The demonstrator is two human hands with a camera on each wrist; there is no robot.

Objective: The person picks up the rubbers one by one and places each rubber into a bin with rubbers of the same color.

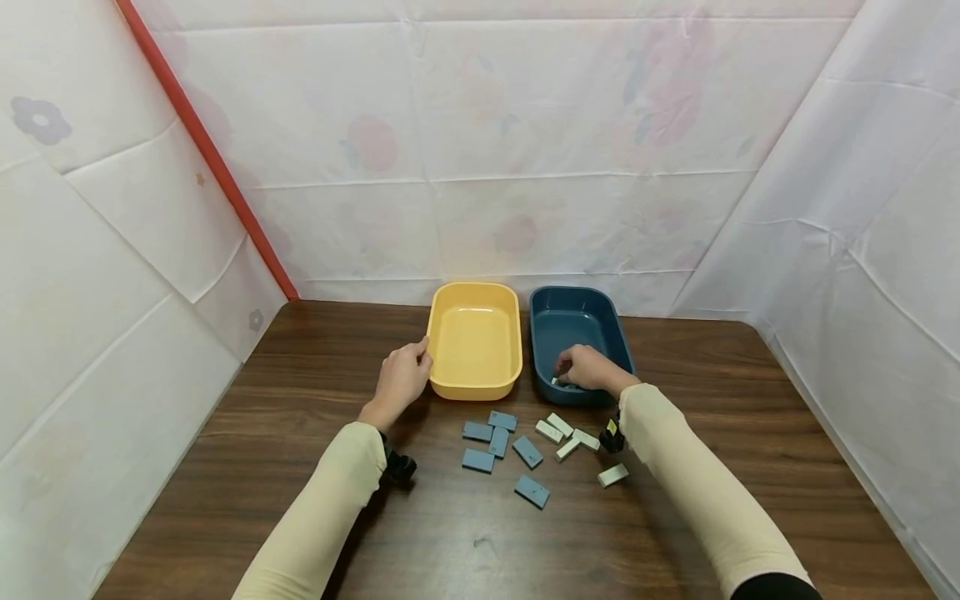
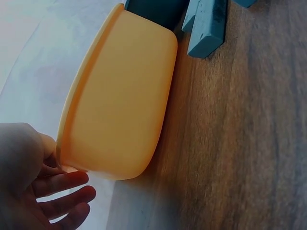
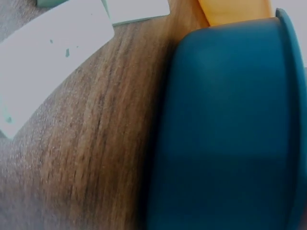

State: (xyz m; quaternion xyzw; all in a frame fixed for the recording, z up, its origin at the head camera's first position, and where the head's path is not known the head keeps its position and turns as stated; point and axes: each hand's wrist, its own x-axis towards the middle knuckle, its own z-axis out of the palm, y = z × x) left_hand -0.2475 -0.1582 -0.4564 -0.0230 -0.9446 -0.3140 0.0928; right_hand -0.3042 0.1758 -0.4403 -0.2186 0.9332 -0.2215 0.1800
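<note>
Inside the near end of the dark-blue plastic tray (image 1: 570, 321), as shown by the head view, the right hand (image 1: 594, 368) is held low with its fingers bent downward; a small pale piece (image 1: 554, 381) is seen at the fingertips, but whether it is gripped cannot be told. Five pale-green oblong blocks (image 1: 567, 449) are laid on the brown wood-grain tabletop (image 1: 442, 542), outside that tray and towards the person from the right hand, the nearer of the two. Four are clustered; the fifth is set apart beside the cream right sleeve (image 1: 705, 467), its long axis slanted from near left to far right. Six flat grey-blue oblong blocks (image 1: 528, 452) are spread to their left. By the left wrist view, the rim of the yellow plastic tray (image 2: 120, 96) is shown pinched between thumb and finger of the left hand (image 2: 29, 177), the other fingers loosely parted, which is not made out from the head. By the right wrist view, the blue outer wall and pale blocks are shown, a strip of tabletop between them; the right hand's grip is not revealed.
</note>
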